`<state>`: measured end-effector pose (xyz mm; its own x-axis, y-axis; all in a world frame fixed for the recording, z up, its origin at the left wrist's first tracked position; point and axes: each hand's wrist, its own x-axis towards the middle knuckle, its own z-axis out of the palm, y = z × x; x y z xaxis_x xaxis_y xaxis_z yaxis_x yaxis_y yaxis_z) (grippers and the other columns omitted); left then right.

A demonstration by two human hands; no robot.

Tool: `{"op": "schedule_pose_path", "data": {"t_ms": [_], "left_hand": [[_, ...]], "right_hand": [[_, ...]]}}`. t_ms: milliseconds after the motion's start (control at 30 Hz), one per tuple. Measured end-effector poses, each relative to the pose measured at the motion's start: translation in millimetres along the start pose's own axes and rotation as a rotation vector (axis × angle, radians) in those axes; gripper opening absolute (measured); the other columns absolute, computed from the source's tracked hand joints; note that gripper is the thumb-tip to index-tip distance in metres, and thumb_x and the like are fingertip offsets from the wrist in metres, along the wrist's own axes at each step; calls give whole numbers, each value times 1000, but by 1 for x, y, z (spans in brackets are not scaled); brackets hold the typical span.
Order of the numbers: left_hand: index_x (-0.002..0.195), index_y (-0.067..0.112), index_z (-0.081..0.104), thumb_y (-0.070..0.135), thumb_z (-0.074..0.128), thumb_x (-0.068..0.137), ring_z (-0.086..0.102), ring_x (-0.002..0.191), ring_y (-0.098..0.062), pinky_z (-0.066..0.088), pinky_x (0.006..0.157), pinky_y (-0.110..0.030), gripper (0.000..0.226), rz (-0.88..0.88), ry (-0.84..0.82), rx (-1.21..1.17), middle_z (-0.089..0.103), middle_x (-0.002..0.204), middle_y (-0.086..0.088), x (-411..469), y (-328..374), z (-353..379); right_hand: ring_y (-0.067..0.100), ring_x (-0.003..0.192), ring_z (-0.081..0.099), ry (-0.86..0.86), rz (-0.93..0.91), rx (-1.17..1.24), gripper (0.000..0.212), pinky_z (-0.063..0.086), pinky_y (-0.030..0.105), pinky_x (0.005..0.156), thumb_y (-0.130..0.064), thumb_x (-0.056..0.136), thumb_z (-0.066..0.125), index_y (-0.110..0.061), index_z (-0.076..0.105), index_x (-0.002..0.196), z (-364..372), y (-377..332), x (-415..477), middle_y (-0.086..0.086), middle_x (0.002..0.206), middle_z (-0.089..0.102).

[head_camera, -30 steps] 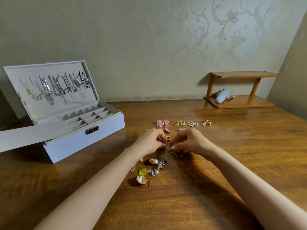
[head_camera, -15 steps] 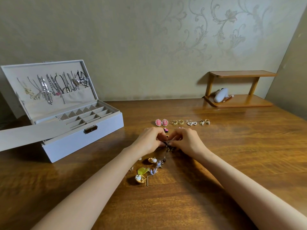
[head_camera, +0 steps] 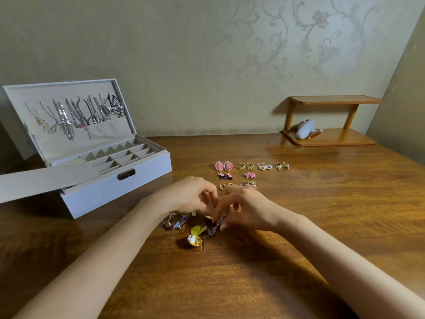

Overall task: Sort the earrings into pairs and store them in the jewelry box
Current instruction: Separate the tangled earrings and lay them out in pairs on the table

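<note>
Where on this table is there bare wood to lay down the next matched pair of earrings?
Bare wood lies right of the sorted rows, from the gold pair to the table edge, and in the strip between the jewelry box and the pink oval pair. Crowded: around the left hand and right hand, over the unsorted pile.

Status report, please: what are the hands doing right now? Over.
Right hand pinches small dark bluish earring; left hand curled beside it, grip unclear. Pairs rowed on wooden table. Pale grey jewelry box open. Loose earring pile under hands.
</note>
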<state>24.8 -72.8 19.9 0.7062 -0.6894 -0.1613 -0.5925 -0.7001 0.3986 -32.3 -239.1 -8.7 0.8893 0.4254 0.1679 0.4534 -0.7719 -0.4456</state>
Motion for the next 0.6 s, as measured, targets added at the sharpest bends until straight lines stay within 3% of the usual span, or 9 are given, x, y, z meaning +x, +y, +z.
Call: {"op": "schedule_pose_path", "data": {"t_ms": [167,367,467,533,600], "left_hand": [[99,28,61,22,67,84,42,90,-8,37,75,-26,17,-57,-14,92,45,92,12,-3,-6,5],[78,30,57,23,69,81,42,78,0,38,72,-23,14,-72,106,52,48,92,13,-20,-15,-5],[72,29,57,26,72,78,48,79,-3,45,74,-26,17,-108,145,60,54,89,11,-32,-25,-11],[71,28,58,31,74,75,51,79,-5,46,71,-26,17,-128,128,55,56,86,10,-39,-29,-9],[72,27,58,36,75,73,51,78,-6,42,65,-22,19,-143,121,47,56,86,10,-44,-30,-5]], "right_hand": [[3,77,46,-10,7,-36,18,46,31,71,-22,70,78,-26,73,86,6,0,1,-6,87,53],[12,84,57,-12,11,116,11,51,35,76,-20,74,76,-22,72,83,-1,0,-4,-4,95,61],[10,80,60,25,27,161,8,51,28,71,-17,76,73,-19,70,83,-4,1,-5,-5,92,67],[2,71,56,52,38,177,9,43,14,62,-12,77,71,-17,70,84,-5,-1,-6,-6,87,69],[-3,66,53,80,42,207,9,38,8,58,-9,78,69,-16,68,85,-6,-4,-6,-8,83,66]]}}
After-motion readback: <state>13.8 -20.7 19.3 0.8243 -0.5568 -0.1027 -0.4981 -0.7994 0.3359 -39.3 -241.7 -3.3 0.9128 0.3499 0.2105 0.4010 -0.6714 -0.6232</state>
